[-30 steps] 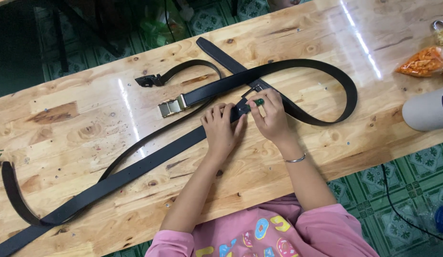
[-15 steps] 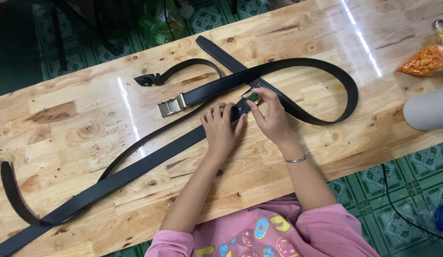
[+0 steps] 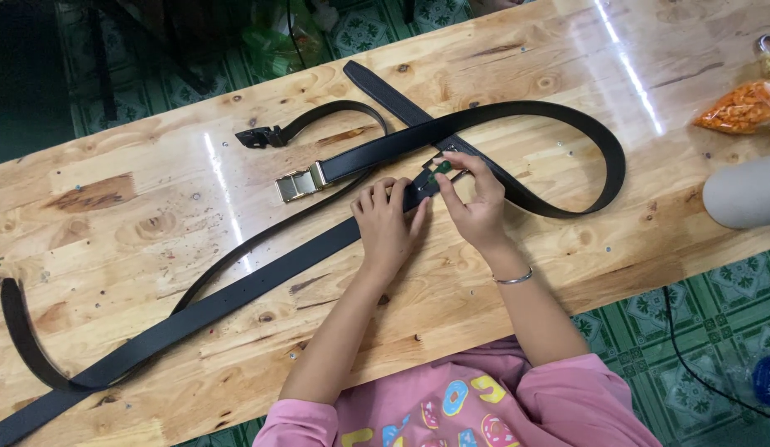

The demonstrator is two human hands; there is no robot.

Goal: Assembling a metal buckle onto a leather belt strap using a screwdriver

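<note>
Between the two hands, near the middle of the wooden table [image 3: 567, 273], sits the end of a long black belt [image 3: 236, 294] with a small dark buckle [image 3: 435, 174] being fitted to it. That strap's long axis runs on a slant, from the buckle end down and away to the person's left, all the way to the table's far left corner where it curls back on itself. The left hand [image 3: 389, 228] lies flat over the strap just left of the buckle, fingers together and pressing it to the wood, so the belt leaves that hand leftward. The right hand [image 3: 476, 207] comes in from the other side, thumb and forefinger pinching a small green piece [image 3: 444, 166] at the buckle; it is the nearer hand to the buckle, touching it, with a thin bracelet on its wrist.

Just beyond lies a second black belt [image 3: 559, 116] with a gold buckle [image 3: 298, 184], looping wide to the right and crossing under the work. A shorter black strap [image 3: 319, 120] with a dark clasp sits farther up. At the right edge are a bag of orange snacks [image 3: 741, 108] and a white cylinder [image 3: 745, 194], well apart from both hands
</note>
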